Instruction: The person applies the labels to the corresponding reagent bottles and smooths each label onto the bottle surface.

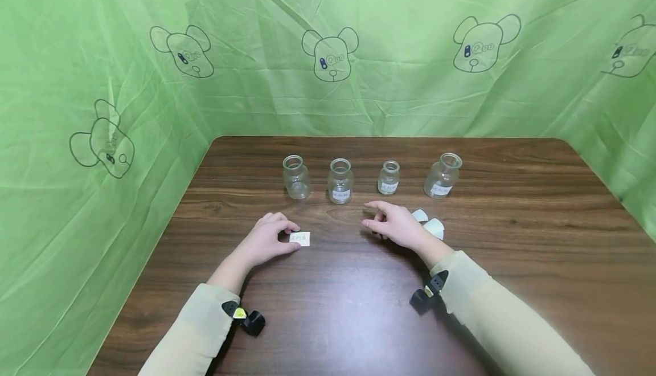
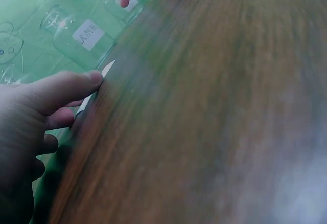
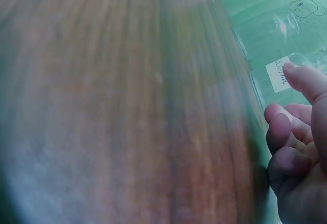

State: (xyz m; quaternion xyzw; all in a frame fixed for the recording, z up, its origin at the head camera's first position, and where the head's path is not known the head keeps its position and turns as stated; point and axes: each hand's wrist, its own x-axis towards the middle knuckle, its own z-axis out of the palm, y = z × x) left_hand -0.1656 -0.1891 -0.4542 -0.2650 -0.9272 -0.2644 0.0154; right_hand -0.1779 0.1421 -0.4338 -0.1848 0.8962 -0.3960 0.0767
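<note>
My left hand (image 1: 269,239) is low over the table, thumb and fingers pinching a small white label (image 1: 300,238) with dark written characters. In the left wrist view the thumb lies along the edge of the label (image 2: 108,69), close to the wood. My right hand (image 1: 393,223) hovers over the table to the right, index finger and thumb apart, the other fingers bent, nothing seen between them. Beyond the hands stand a plain glass bottle (image 1: 296,179) and a labelled glass bottle (image 1: 340,182). Further right are a small labelled bottle (image 1: 388,179) and a wide labelled bottle (image 1: 442,177).
White paper pieces (image 1: 434,228) lie beside and partly behind my right wrist. The brown wooden table (image 1: 328,319) ends at a green curtain (image 1: 328,108) printed with bear-like faces. A small black camera (image 1: 253,323) is strapped to my left sleeve, and another (image 1: 422,301) to the right one.
</note>
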